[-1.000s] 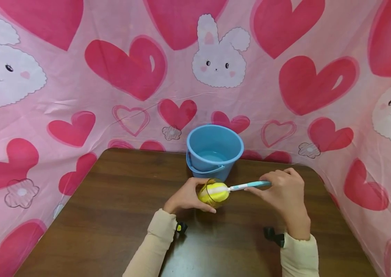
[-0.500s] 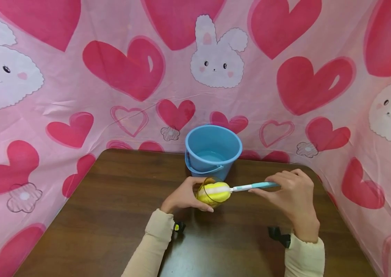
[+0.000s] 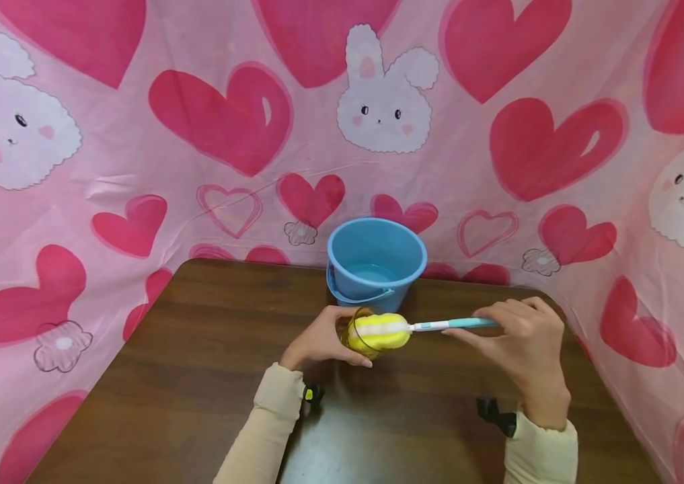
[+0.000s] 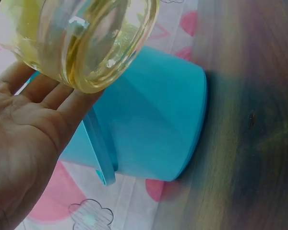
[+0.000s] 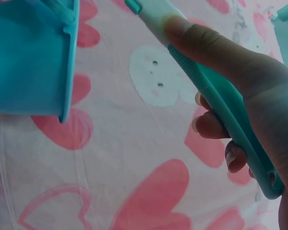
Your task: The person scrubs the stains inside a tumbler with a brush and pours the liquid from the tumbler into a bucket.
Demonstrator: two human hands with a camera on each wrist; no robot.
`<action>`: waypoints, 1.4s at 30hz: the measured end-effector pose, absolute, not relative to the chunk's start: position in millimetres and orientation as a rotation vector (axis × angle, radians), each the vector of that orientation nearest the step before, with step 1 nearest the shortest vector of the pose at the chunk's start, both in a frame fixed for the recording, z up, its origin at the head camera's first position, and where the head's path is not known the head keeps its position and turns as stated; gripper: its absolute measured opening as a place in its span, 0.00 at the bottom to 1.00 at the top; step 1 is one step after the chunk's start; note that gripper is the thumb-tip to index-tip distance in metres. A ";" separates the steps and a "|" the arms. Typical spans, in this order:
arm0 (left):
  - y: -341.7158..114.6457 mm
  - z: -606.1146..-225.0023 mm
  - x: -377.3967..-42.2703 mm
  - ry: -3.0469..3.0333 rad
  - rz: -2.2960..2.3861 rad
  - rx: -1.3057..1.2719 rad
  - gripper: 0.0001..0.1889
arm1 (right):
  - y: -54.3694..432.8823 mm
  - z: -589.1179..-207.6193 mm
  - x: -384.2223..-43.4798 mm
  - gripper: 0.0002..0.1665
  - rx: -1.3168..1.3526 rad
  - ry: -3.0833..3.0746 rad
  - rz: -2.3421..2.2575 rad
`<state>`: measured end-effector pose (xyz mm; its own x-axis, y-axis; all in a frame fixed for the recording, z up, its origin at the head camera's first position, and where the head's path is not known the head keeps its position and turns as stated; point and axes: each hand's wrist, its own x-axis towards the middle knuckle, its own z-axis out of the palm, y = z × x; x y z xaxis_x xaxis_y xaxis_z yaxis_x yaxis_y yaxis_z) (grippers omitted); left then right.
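brown-wood desk [image 3: 226, 336]: left hand [image 3: 319, 338] grips clear amber cup [image 4: 98, 52]; right hand [image 3: 523, 343] grips teal-handled yellow-sponge brush [image 3: 429, 326], near-parallel to far edge, tip inside.

- A dark brown wood-grain table [image 3: 226, 323] has rounded far corners and a pale sheen on its near part.
- A light blue bucket [image 3: 378, 240] stands upright near the table's far edge; its mouth is open and its floor looks paler than its sides.
- The bucket's blue handle [image 3: 356, 299] hangs down along its front.
- A pink cloth [image 3: 317, 148] rises behind the table and along both sides, creased in places.
- White rabbit heads are printed on it: one at the centre [image 3: 384, 117], others left and right.
- Red hearts [image 3: 223, 121] and sketched flowers [image 3: 63, 346] surround them.
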<state>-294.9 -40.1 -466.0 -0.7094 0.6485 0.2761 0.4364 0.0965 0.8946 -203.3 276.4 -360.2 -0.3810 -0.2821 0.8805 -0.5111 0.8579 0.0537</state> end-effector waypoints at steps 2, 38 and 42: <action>-40.3 -465.0 -294.8 2.183 1.666 1.100 0.39 | 272.0 -360.6 -204.2 0.42 0.594 -1.995 0.266; -46.3 -465.7 -294.5 2.122 1.690 1.101 0.40 | 257.6 -361.3 -201.7 0.50 0.552 -2.135 0.225; -42.8 -465.1 -294.5 2.085 1.701 1.106 0.40 | 264.8 -359.8 -198.9 0.49 0.534 -2.128 0.245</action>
<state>-294.5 -42.8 -465.1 -0.6878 0.6725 0.2733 0.4028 0.0404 0.9144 -198.9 264.8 -359.8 -0.5012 -0.2827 0.8179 -0.4610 0.8871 0.0241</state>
